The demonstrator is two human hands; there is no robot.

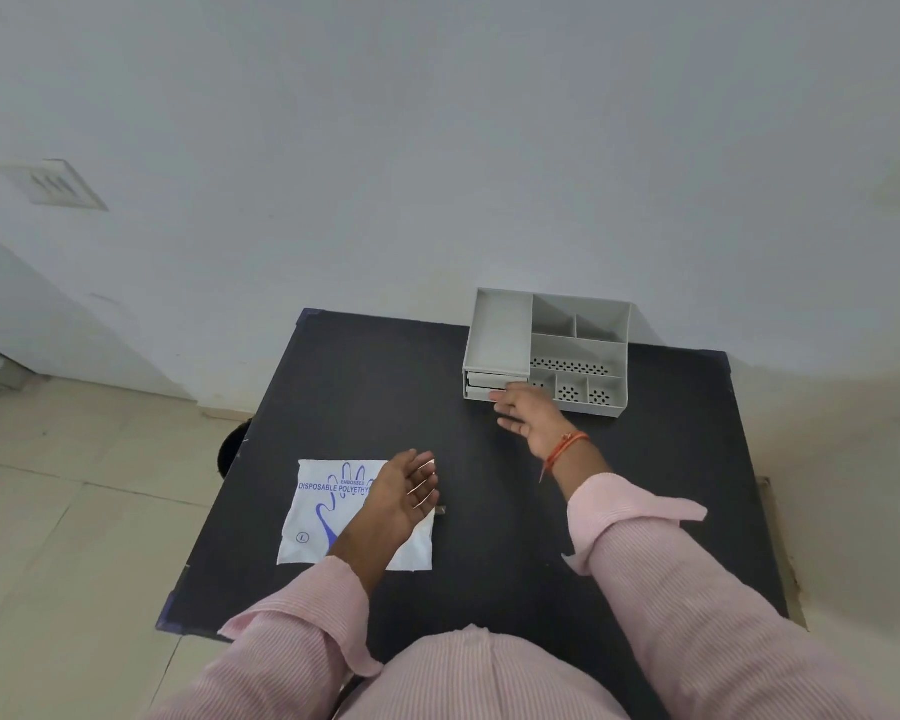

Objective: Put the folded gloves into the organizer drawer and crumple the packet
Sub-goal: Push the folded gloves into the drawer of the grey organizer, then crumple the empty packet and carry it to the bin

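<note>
A white glove packet (313,511) with blue print lies flat on the black table (365,387) at the front left. My left hand (404,498) hovers over its right part, palm up, fingers apart, holding nothing. The grey organizer (546,350) stands at the table's far right edge, with two small drawers (492,385) at its lower left front. My right hand (528,415) reaches to those drawers, fingertips touching the lower drawer front, thumb spread away. No folded gloves are visible; whether the drawers are fully pushed in I cannot tell.
A pale wall rises right behind the table. Tiled floor lies to the left, with a dark round object (232,449) at the table's left edge. The organizer's top compartments look empty. A small dark thing (440,510) lies beside the packet.
</note>
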